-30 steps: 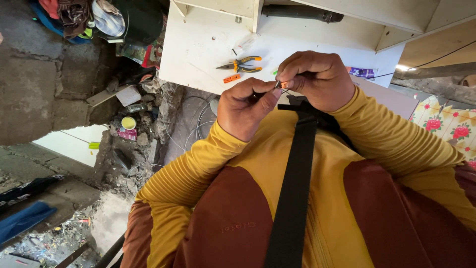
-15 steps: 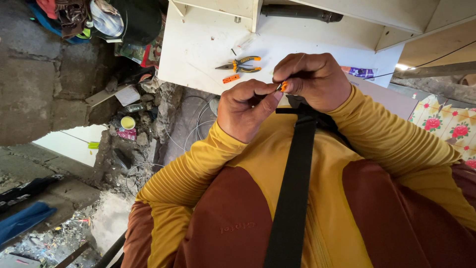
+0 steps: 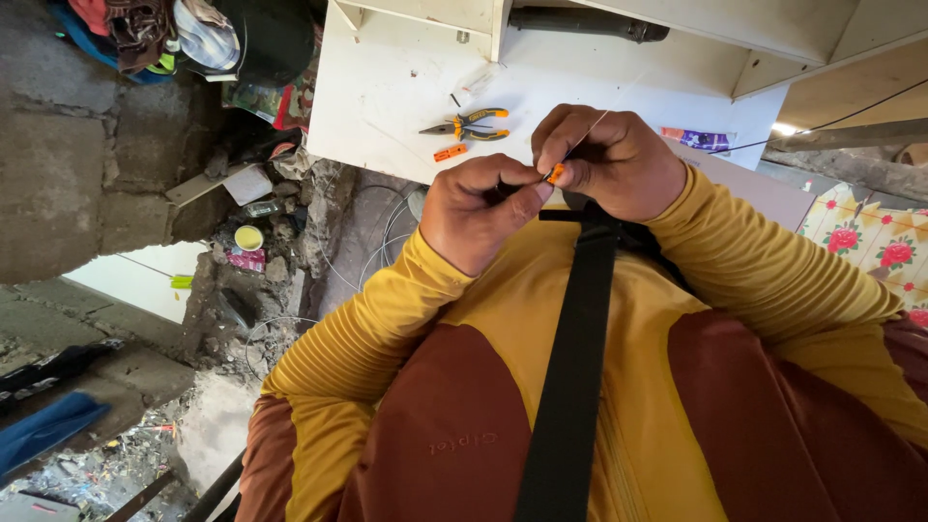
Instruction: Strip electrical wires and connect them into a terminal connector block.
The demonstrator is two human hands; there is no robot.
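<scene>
Clearly light and fiddly: a small orange piece (image 3: 554,174) on a thin wire (image 3: 592,127), held up at the chest. The left hand (image 3: 478,215) and right hand (image 3: 619,162) both pinch it by the fingertips. The wire looks springy and is likely best held near the tip. Pliers (image 3: 470,124) lie beyond.

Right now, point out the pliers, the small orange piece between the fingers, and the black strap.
pliers (image 3: 471,124), head view, on the handles near the pivot.
small orange piece (image 3: 555,174), head view, on its visible end between the fingertips.
black strap (image 3: 572,377), head view, mid-length over the chest.
</scene>
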